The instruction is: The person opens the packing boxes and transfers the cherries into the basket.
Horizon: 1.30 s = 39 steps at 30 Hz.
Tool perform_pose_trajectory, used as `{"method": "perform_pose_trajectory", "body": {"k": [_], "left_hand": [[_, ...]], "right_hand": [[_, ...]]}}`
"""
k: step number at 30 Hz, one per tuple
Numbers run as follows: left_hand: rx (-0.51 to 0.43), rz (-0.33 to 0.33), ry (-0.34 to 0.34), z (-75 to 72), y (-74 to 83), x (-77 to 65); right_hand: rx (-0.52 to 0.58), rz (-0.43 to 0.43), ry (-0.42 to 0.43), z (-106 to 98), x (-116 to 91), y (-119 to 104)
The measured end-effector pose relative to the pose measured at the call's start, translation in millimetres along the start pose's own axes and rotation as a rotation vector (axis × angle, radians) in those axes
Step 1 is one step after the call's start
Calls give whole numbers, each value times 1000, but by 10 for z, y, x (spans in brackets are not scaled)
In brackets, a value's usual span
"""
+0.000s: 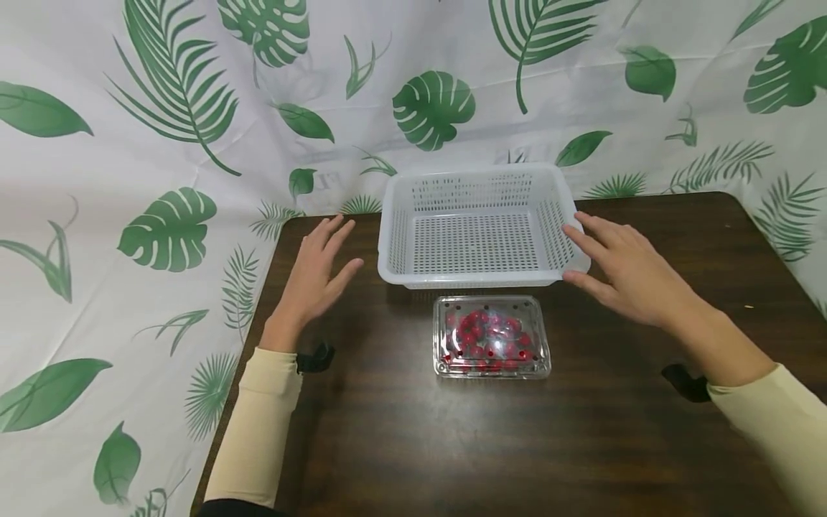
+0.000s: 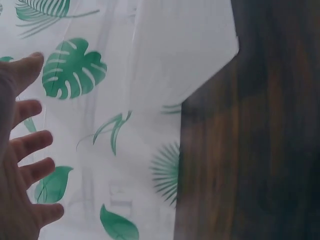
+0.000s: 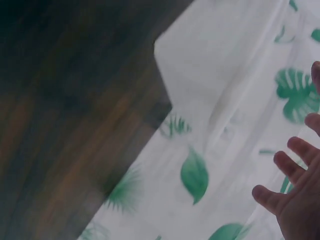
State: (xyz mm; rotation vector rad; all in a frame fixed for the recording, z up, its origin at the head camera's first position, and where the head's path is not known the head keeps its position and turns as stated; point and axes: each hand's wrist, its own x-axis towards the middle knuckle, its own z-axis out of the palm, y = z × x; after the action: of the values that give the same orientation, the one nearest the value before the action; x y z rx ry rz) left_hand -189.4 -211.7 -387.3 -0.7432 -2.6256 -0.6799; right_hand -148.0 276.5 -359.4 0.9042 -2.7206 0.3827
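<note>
A white plastic basket point(image 1: 477, 280) with slotted walls and a perforated bottom stands at the back of the table. In front of it lies a clear clamshell box point(image 1: 492, 371), its lid closed over many small round red fruits point(image 1: 478, 334). My left hand point(image 1: 312, 273) is held left of the basket, apart from it, fingers spread and holding nothing. On the other side my right hand point(image 1: 623, 269) has its fingers stretched toward the basket's right wall, fingertips right at the rim. Both wrist views show spread fingers with nothing between them.
The dark brown wooden table point(image 1: 491, 452) ends at a white cloth point(image 1: 362, 143) printed with green leaves, which hangs behind and along the left. Black straps point(image 1: 315, 357) show at both wrists, below cream sleeves point(image 1: 261, 431).
</note>
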Motion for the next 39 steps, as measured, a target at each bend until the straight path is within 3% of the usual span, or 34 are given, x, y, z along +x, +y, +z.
{"method": "perform_pose_trajectory", "body": {"k": [6, 12, 15, 18, 23, 26, 28, 34, 39], "left_hand": [[-88, 12, 188, 153, 149, -188], [-253, -119, 360, 301, 349, -444], [-354, -200, 396, 427, 492, -569], [-510, -302, 332, 613, 678, -701], [-985, -555, 53, 948, 965, -904], [-1195, -699, -64, 1081, 1072, -990], [-1271, -744, -111, 1141, 1123, -1030], [-1411, -776, -183, 1272, 1273, -1061], [-1464, -824, -107, 1337, 1363, -1074]], "right_hand": [[40, -98, 6, 187, -48, -327], [100, -205, -26, 380, -127, -619], [124, -230, -83, 493, -161, -735], [127, -244, -147, 609, -190, -815], [100, -245, -212, 765, -231, -879], [67, -234, -208, 823, -237, -915], [39, -232, -196, 854, -233, -938], [-30, -188, -214, 880, -243, -1000], [-54, -184, -242, 882, -232, -1043]]}}
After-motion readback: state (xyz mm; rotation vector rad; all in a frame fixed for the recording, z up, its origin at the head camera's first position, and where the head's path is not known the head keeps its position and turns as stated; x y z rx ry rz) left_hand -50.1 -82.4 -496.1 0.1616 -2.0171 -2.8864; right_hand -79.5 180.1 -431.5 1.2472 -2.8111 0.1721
